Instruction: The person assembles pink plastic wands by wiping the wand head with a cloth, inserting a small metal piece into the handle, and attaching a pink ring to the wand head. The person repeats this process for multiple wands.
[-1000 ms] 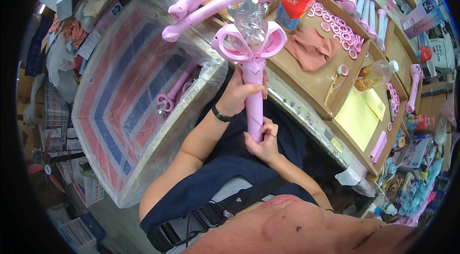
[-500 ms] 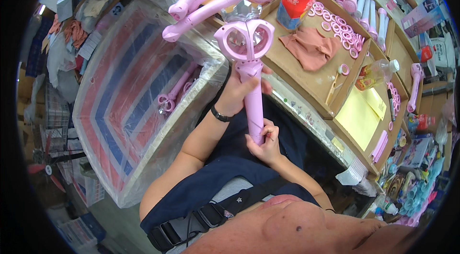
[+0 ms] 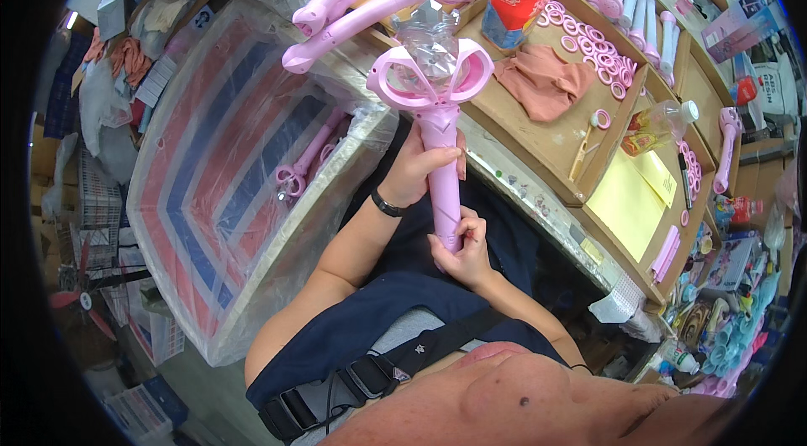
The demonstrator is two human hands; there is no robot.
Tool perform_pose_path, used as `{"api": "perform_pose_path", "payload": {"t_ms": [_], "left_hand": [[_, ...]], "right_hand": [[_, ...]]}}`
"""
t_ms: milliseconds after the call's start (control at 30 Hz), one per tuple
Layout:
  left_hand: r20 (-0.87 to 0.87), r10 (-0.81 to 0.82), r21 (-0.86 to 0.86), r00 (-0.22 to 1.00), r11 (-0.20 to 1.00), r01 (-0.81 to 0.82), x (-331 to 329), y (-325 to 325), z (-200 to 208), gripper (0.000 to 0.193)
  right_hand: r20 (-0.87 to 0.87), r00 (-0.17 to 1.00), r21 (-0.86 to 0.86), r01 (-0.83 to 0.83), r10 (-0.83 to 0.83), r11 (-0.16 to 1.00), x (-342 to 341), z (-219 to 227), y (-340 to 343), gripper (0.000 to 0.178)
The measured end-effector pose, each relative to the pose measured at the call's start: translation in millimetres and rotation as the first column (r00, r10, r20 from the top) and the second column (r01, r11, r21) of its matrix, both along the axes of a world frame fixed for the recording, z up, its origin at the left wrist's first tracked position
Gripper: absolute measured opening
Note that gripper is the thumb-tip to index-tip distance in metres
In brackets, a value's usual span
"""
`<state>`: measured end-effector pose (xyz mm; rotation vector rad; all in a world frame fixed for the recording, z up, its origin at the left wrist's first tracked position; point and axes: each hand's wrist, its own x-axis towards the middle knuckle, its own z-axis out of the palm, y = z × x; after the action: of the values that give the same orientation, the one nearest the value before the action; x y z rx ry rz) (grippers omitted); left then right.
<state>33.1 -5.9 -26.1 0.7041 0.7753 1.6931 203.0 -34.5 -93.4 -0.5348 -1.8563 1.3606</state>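
Pink wand [image 3: 440, 131] at centre, head toward 12 o'clock, both hands clamped on it.
Smooth, hard-looking plastic; tapering cylindrical handle [image 3: 445, 194], open looped wings around a clear, shiny ball [image 3: 435, 66]. Left hand [image 3: 419, 164] wraps the upper handle, thumb laid across the front; its forearm enters from 7 o'clock, black band [image 3: 385, 204] at the wrist. Right hand [image 3: 464, 251] grips the butt end, fingers curled, forearm from 5 o'clock. Outward from the wand: more glossy pink wands [image 3: 357, 26] stacked at 11; red-capped bottle [image 3: 517, 0] at 1; crumpled salmon cloth [image 3: 545, 82], soft, at 2 in a cardboard tray [image 3: 521, 147], small pink rings [image 3: 597, 51] beyond; flat yellow paper [image 3: 626, 206] at 4; striped, wrinkled plastic sheet [image 3: 181, 227] at 8.
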Motion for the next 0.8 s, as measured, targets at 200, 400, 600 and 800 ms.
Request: {"api": "perform_pose_path", "payload": {"t_ms": [200,400,600,800], "left_hand": [[0.073,0.200,0.206,0.977,0.955,-0.211,-27.1,12.9,12.6,0.090],[0.047,0.091,0.170,0.995,0.981,-0.098,-15.9,14.6,17.8,0.064],[-0.009,0.043,-0.032,0.999,0.999,-0.043,2.5,4.8,6.3,0.049],[0.013,0.010,-0.027,1.000,1.000,-0.010,2.3,5.4,-2.1,0.048]], "right_hand": [[0.056,0.997,0.072,-0.060,0.056,0.996,3.0,2.9,2.6,0.049],[-0.029,1.000,-0.009,-0.011,0.011,1.000,-2.8,-0.5,1.8,0.050],[-0.014,0.999,0.017,0.031,-0.030,0.999,-0.5,-9.0,0.9,0.050],[-0.015,1.000,0.019,0.025,-0.025,1.000,0.4,-11.3,0.7,0.050]]}}
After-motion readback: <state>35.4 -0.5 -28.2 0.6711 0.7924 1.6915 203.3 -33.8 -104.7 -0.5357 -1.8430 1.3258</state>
